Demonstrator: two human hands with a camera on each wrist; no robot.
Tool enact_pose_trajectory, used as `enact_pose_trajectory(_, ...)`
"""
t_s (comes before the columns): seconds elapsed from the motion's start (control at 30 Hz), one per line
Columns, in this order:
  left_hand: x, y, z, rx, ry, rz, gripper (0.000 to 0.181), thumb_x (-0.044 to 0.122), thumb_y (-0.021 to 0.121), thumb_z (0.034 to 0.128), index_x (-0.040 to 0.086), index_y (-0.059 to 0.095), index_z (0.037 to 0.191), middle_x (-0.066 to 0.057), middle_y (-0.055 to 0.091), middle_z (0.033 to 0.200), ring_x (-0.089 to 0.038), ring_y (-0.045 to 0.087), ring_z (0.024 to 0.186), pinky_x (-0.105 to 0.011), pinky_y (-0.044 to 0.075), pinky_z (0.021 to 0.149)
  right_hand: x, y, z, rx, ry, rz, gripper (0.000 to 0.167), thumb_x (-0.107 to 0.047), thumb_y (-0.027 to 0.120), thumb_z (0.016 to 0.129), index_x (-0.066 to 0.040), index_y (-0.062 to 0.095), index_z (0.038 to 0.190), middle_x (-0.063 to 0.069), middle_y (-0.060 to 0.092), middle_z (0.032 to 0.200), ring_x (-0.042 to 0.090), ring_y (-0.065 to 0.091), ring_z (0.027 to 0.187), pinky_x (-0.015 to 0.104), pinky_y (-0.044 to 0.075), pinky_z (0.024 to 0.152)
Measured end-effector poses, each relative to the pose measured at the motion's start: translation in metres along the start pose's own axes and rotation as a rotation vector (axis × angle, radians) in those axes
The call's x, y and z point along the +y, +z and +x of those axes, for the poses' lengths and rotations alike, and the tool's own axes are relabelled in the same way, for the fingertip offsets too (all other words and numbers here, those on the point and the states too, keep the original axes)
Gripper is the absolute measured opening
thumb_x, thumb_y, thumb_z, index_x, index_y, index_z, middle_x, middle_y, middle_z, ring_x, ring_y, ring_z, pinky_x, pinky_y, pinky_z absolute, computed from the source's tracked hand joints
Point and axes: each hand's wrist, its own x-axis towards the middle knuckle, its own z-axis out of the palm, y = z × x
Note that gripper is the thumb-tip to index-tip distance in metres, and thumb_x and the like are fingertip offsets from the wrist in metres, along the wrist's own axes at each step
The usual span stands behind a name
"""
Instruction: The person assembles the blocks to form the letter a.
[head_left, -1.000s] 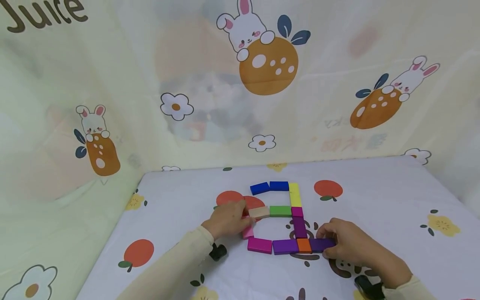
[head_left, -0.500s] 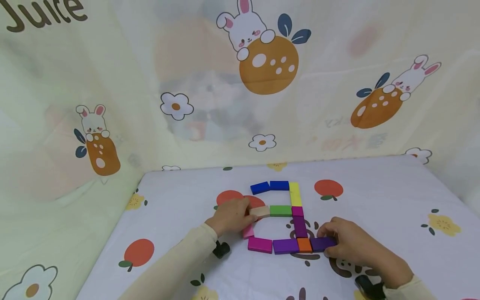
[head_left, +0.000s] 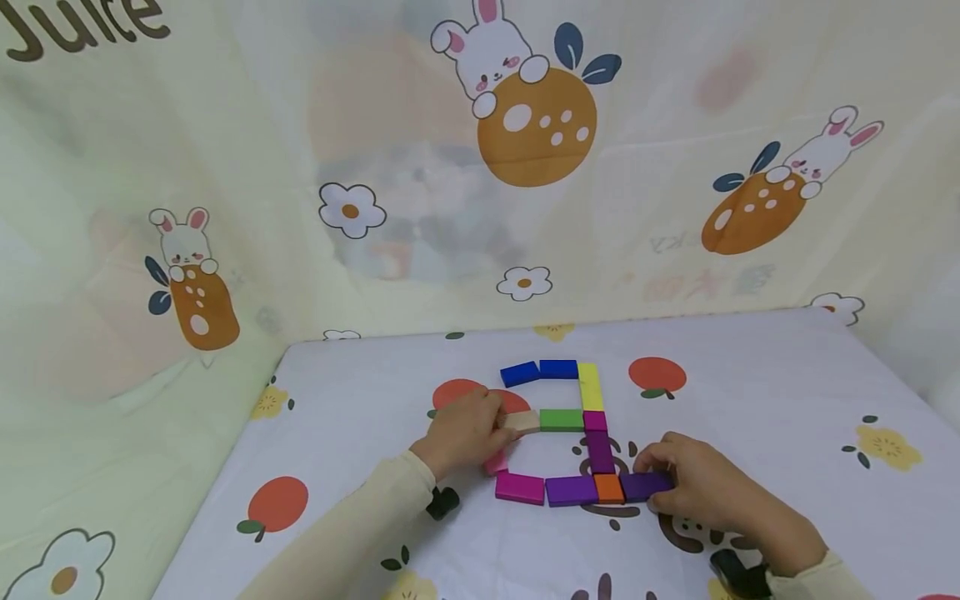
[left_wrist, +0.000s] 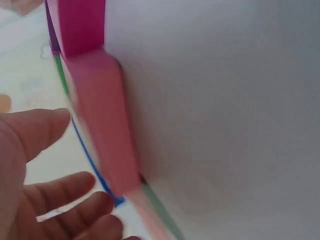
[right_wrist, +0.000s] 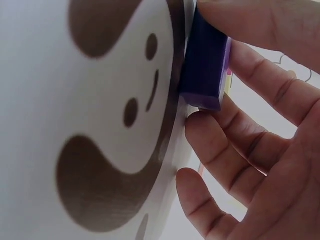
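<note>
In the head view, my left hand [head_left: 463, 427] is at the left end of a beige block [head_left: 525, 421] and over the pink block [head_left: 497, 461]. The left wrist view shows its thumb and loosely bent fingers apart beside the pink block [left_wrist: 102, 125]; contact with the beige block is unclear. My right hand [head_left: 701, 479] pinches the outer end of a dark purple block [head_left: 641, 486] between thumb and fingers. In the right wrist view, that dark purple block [right_wrist: 205, 65] lies on the cloth. Its inner end meets an orange block [head_left: 609, 489].
A green block [head_left: 561, 420] continues the middle row. Two blue blocks, a yellow block [head_left: 590, 386], magenta blocks and purple blocks [head_left: 572, 492] complete the outline. The printed white tablecloth [head_left: 360, 375] runs back to a hanging patterned sheet [head_left: 420, 250].
My left hand has shifted slightly right, so its thumb now covers more of the beige block's left end. The right hand and the dark purple block have hardly moved.
</note>
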Motion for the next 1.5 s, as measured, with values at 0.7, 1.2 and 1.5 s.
enact_pose_trajectory(0.7,0.044,0.012,-0.024,-0.079,0.416,0.2,0.03,0.05,0.075,0.0942,0.021,0.072,0.103,0.011,0.056,0.084,-0.003,0.047,0.076,-0.02,0.037,0.072,-0.012,0.002,0.001,0.024,-0.032,-0.047,0.039,-0.029,0.095,0.072,-0.018,0.073,0.102,-0.002,0.059,0.09,0.017,0.055,0.086,0.037,0.052,0.076)
enact_pose_trajectory(1.2,0.042,0.015,-0.026,-0.036,0.433,0.22,0.028,0.05,0.074,0.0941,0.023,0.07,0.1,0.012,0.053,0.082,-0.002,0.046,0.077,-0.021,0.036,0.074,-0.02,0.005,0.008,-0.016,-0.013,-0.065,0.035,-0.03,0.095,0.073,-0.022,0.072,0.099,-0.002,0.059,0.094,0.018,0.055,0.089,0.04,0.054,0.079)
enact_pose_trajectory(1.5,0.042,0.014,-0.029,-0.033,0.434,0.211,0.029,0.052,0.074,0.094,0.024,0.07,0.1,0.012,0.053,0.083,-0.002,0.046,0.077,-0.021,0.036,0.076,-0.023,0.006,0.009,-0.011,-0.006,-0.069,0.035,-0.029,0.096,0.073,-0.022,0.072,0.097,-0.002,0.059,0.094,0.018,0.054,0.088,0.039,0.052,0.077)
